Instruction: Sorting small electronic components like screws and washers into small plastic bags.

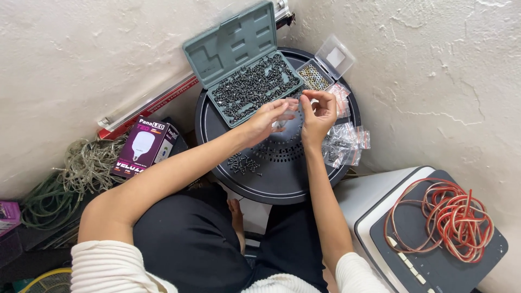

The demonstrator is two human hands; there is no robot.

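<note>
Screws (pixel 254 86) fill the open grey-green case at the far side of the round black surface (pixel 282 182), a heap too dense for us to count. Our two hands meet just in front of that heap, fingertips almost touching. Our left hand (pixel 266 120) lies palm half up, its fingers (pixel 286 104) loosely curled toward the right; our right hand (pixel 318 113) stands opposite with thumb and forefinger pinched together. Between them we seem to hold a small clear bag (pixel 282 125), but it is too small and glassy to be sure, and whether a screw sits in the pinch we cannot tell.

From both sets of fingers the heap lies straight ahead and slightly left, so the left hand is the nearer one. The case runs on a slant, its long axis from near-left to far-right, its lid (pixel 230 42) propped against the wall.

Counting: one case, one small clear box (pixel 320 70) of brassy parts beside it with its lid up, one loose scatter of dark screws (pixel 244 164) near our left forearm, and a crumpled cluster of plastic bags (pixel 343 144) right of our right wrist, with another bag by the box; we cannot count them exactly.
</note>
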